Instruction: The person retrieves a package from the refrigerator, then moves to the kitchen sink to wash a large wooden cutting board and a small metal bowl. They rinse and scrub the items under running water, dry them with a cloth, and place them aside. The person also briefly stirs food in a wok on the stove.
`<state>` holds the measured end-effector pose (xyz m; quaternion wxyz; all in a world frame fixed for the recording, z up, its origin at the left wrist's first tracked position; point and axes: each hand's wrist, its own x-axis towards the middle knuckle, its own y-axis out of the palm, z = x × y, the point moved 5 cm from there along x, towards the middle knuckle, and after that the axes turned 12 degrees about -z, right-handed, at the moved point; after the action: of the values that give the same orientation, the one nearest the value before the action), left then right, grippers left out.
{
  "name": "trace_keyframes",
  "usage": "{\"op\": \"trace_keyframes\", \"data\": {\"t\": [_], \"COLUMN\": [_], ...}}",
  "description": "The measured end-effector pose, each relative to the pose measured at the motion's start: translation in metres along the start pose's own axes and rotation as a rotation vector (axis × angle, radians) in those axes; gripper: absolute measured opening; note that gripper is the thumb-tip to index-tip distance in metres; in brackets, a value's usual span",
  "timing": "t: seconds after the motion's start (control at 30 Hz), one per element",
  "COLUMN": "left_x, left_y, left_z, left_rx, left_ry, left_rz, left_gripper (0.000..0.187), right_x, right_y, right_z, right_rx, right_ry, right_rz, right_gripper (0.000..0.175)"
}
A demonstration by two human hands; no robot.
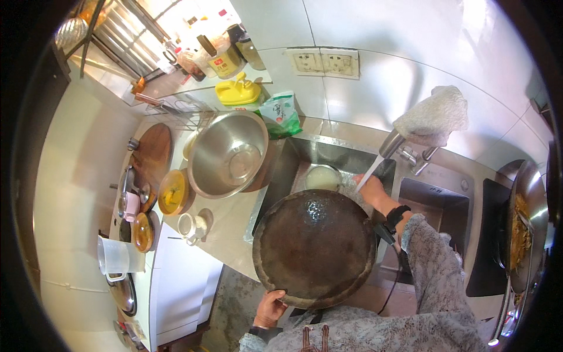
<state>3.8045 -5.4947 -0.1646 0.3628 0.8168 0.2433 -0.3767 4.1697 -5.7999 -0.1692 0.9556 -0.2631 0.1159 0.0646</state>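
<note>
My left hand (271, 309) grips the lower rim of a large round dark board (314, 251), with the thumb on top. The board looks like a wooden chopping block and leans over the front of the stainless steel sink (281, 176). A wet patch shines near its upper edge. My right hand (373, 191) is in the sink under the water stream (370, 173) from the tap (391, 144); its fingertips are partly hidden, and whether it holds anything is unclear. Beside it, a small bowl of cloudy liquid (322, 177) sits in the sink, behind the board.
A large steel basin (228, 154) stands left of the sink, near a glass jar (192, 225) and amber bowls (173, 192). A cloth (433, 115) covers the tap's top. To the right are a second sink basin (433, 207) and a wok with food (525, 224).
</note>
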Motion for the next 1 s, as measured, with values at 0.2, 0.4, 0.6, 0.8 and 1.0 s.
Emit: {"op": "trace_keyframes", "data": {"t": [0.2, 0.4, 0.6, 0.8, 1.0], "left_x": [-0.004, -0.003, -0.014, -0.008, -0.009], "left_y": [0.003, 0.02, 0.015, 0.019, 0.03], "left_z": [-0.005, -0.007, -0.016, -0.004, -0.008], "left_rx": [0.043, -0.02, 0.568, -0.028, -0.003], "left_ry": [-0.001, -0.002, 0.34, 0.04, -0.009], "left_rz": [-0.071, -0.011, -0.064, -0.003, -0.022], "left_gripper": [0.029, 0.034, 0.034, 0.027, 0.026], "right_x": [-0.027, -0.12, -0.034, -0.052, -0.107], "right_y": [0.041, 0.11, 0.072, 0.068, 0.132], "right_z": [0.032, 0.078, 0.055, 0.061, 0.097], "right_rx": [1.044, -0.334, -0.598, -0.642, -0.37], "right_ry": [0.227, -0.947, -0.523, -0.515, -0.954], "right_rz": [0.434, 0.651, 0.367, 0.024, 0.359], "right_gripper": [0.026, 0.059, 0.068, 0.057, 0.072]}}
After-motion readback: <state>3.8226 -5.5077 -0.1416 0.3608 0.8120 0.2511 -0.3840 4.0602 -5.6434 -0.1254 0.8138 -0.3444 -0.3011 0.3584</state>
